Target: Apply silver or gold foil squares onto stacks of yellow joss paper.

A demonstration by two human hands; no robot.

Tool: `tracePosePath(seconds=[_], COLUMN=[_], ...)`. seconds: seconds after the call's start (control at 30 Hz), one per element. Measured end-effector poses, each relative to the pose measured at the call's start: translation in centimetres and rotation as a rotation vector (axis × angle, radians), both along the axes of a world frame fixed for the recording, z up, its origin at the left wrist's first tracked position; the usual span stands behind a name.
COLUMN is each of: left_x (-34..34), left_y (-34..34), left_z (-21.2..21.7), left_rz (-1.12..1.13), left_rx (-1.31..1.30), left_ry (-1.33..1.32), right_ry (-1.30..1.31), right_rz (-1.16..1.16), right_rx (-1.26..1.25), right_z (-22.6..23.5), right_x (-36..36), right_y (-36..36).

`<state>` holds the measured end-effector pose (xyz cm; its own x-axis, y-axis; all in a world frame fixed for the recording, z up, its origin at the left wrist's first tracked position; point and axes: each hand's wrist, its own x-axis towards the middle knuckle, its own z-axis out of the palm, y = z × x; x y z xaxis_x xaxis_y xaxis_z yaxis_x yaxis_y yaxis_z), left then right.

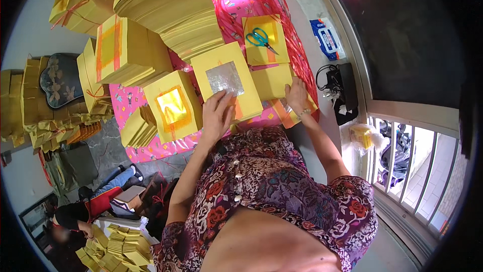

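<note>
My left hand point(217, 116) lies with its fingers spread on a stack of yellow joss paper point(205, 72), touching the lower edge of a silver foil square point(225, 78) on the top sheet. My right hand point(298, 96) rests at the right end of another yellow paper pile point(270, 81), its thumb apart from the fingers. Whether it lifts a sheet is not visible. Below that hand lies a sheet with an orange and silver patch point(286, 113). Farther back, teal-handled scissors point(259, 38) lie on a gold-foil sheet point(251, 56).
A pink patterned cloth point(132, 147) covers the table. Tall yellow paper stacks point(168, 8) stand at the back left; a gold-foil stack point(173, 106) is nearer. Red strings point(294, 43) run along the right side. A wipes pack point(328, 39) lies by the window. Another person point(75, 221) sits lower left.
</note>
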<state>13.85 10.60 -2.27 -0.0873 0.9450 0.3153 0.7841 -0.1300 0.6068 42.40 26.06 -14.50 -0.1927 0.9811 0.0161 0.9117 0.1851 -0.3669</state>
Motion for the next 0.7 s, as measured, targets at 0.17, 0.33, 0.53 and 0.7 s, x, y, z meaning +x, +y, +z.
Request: tracePosePath(seconds=[0.17, 0.33, 0.53, 0.7], left_x=[-0.4, -1.1, -1.5, -1.6], left_y=[-0.7, -1.9, -2.3, -1.9], left_z=[1.0, 2.2, 1.4, 2.0], left_rz=[-0.007, -0.065, -0.108, -0.135], left_rx=[0.033, -0.028, -0.084, -0.069], left_ry=[-0.044, -0.044, 0.015, 0.044], right_ry=[-0.020, 0.279, 0.479, 0.368], right_rz=[-0.023, 0.212, 0.722, 0.970], right_rx=[0.046, 0.261, -0.021, -0.024], right_z=[1.8, 6.7, 15.2, 15.6], right_x=[-0.2, -1.2, -6.1, -8.2], right_y=[-0.1, 0.5, -2.0, -3.3])
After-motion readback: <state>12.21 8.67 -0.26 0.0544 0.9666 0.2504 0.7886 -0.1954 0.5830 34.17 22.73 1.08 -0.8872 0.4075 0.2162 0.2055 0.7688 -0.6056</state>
